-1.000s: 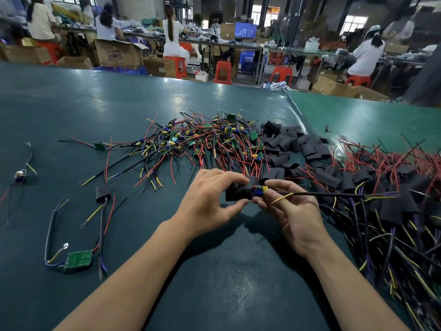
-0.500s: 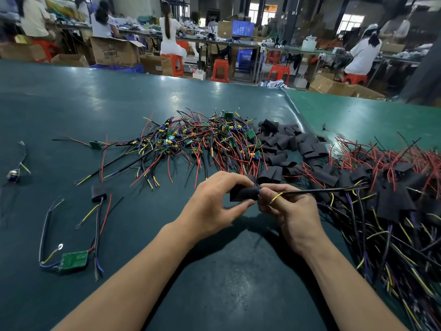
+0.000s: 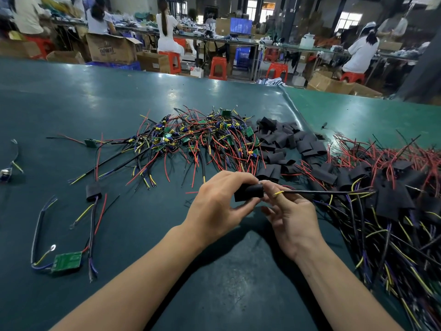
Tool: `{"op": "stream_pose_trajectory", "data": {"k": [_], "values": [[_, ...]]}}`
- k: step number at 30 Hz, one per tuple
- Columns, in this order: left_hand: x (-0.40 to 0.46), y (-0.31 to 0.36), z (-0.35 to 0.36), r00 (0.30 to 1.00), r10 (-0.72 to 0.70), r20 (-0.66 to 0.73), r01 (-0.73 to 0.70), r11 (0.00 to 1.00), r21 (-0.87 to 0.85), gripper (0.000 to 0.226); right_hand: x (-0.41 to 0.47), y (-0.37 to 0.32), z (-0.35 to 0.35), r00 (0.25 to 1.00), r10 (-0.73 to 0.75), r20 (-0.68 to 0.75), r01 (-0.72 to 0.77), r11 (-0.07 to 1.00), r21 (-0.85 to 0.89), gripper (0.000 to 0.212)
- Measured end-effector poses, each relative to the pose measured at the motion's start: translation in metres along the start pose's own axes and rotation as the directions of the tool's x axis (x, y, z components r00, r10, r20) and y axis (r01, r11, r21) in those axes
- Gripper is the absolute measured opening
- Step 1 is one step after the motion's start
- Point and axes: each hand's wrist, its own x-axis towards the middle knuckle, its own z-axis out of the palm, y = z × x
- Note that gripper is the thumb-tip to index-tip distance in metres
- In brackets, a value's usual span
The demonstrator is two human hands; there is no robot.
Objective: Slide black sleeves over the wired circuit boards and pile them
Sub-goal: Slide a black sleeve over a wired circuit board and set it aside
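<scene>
The left hand (image 3: 214, 206) pinches a black sleeve (image 3: 249, 192) that hides its board; the right hand (image 3: 292, 216) pinches the wires (image 3: 317, 192) at the sleeve's mouth, fingertips partly hidden.

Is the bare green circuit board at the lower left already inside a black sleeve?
No, the green circuit board lies uncovered on the table, with its wires running away from it and no sleeve over it.

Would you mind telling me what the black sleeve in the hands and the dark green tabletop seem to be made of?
Black sleeve: matte, likely soft plastic tubing or rubber; no glare, holds its tube shape. Dark green tabletop: smooth, semi-gloss mat, perhaps rubber or vinyl; it mirrors ceiling lights and curls up at a seam.
</scene>
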Motion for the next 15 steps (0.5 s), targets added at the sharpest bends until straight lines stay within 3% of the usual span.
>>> {"op": "stream_pose_trajectory", "data": {"k": [7, 15], "values": [[-0.0010, 0.0032, 0.0058, 0.998, -0.064, -0.027, 0.065, 0.997, 0.035, 0.033, -0.0020, 0.0022, 0.0040, 1.000, 0.019, 0.000, -0.019, 0.997, 0.070, 0.012], [0.0010, -0.0001, 0.0011, 0.995, -0.089, -0.034, 0.088, 0.996, -0.033, 0.040, -0.0028, 0.0016, 0.0052, 0.994, -0.103, -0.031, 0.102, 0.995, -0.011, 0.010]]}}
